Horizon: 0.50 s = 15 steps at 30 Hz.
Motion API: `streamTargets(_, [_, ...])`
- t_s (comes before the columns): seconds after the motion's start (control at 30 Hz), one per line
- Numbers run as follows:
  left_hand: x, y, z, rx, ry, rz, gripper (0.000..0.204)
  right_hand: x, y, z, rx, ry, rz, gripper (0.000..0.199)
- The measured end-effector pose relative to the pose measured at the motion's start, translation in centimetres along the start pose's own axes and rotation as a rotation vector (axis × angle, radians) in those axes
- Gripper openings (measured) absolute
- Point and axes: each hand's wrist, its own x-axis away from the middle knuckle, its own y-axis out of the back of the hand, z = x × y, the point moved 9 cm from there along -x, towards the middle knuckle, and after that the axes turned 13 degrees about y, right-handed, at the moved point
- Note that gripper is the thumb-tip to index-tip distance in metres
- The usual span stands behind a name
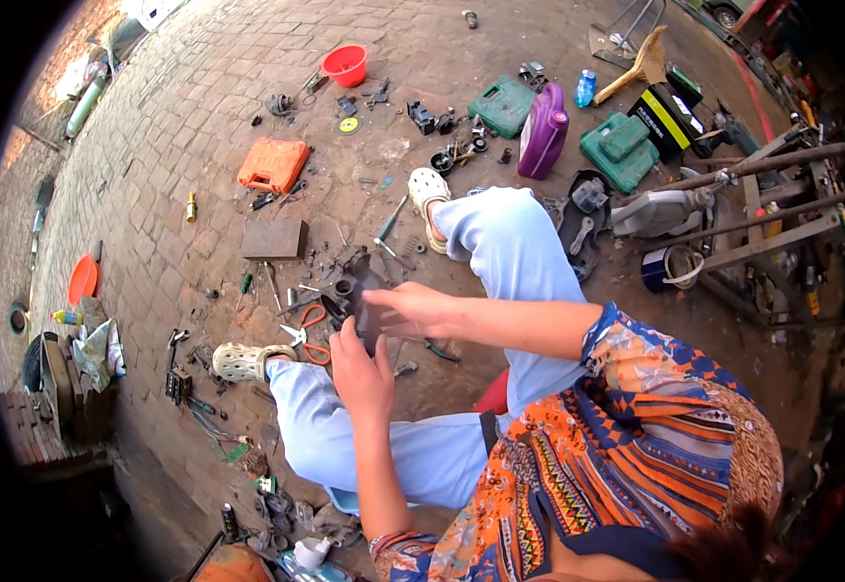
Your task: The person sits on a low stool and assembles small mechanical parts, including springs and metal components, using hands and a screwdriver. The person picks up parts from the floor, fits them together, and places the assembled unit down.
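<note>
A dark grey part [368, 303] with a round black end is held up between my knees, blurred in places. The fingers of my left hand [360, 373] close on its near side. My right hand [420, 308] lies against its other side, its fingers smeared by motion. Close by on the ground are scissors with orange handles [307, 335], left of the part. Past it lie a hammer [391, 221], a metal spring [414, 246] and a rectangular metal block [274, 240]. A small round part [344, 287] shows just beyond the black end.
Farther out stand an orange tool case [273, 165], a red bowl [345, 66], a purple jug [543, 133] and green cases [620, 151]. A metal frame [762, 233] rises at the right, beside a dark bucket [669, 268]. Tools and small parts litter the brick ground [165, 281].
</note>
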Motion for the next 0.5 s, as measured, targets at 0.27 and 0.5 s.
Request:
streamTargets(0.27, [-4.1, 1.9, -3.0, -0.039, -0.182, -0.186, 0.052, -3.8, -3.1, 8.1, 0.116, 0.082, 0.169, 0.04])
streamTargets(0.5, [-7.3, 0.4, -3.9, 0.004, -0.243, 0.007, 0.072, -8.1, -1.1, 14.8, 0.293, 0.181, 0.195, 0.039])
